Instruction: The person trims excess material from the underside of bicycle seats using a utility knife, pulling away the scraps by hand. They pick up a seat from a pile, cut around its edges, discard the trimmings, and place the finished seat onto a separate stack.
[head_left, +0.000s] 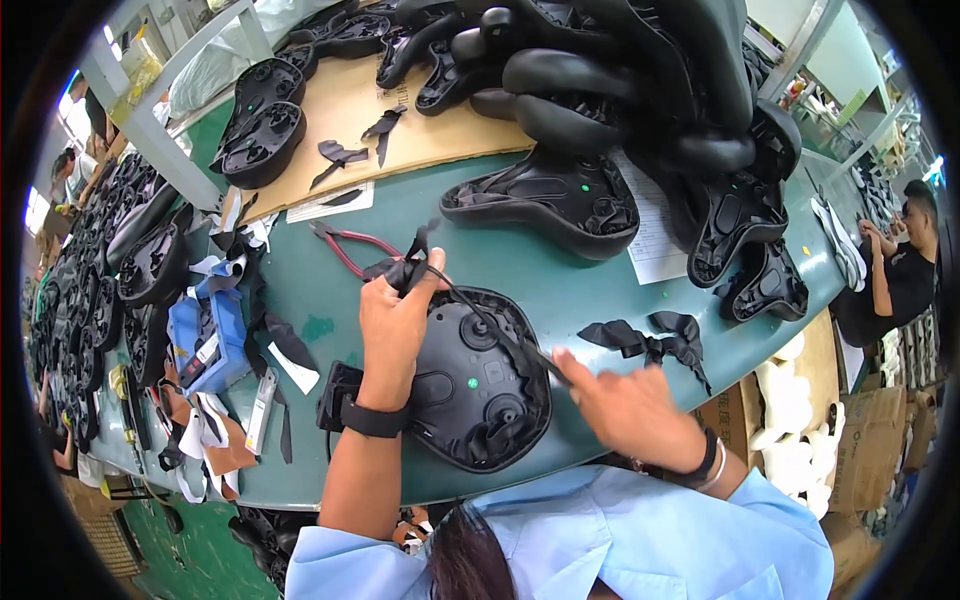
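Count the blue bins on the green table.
1. The blue bin stands toward the left end of the green table, to the left of the left hand. Others may be hidden behind the clutter.

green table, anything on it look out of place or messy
Yes, mildly: crumpled black scraps lie loose on the green table beyond the right hand, and more on the brown board. Their ragged, irregular shapes look untidy beside the moulded black seats.
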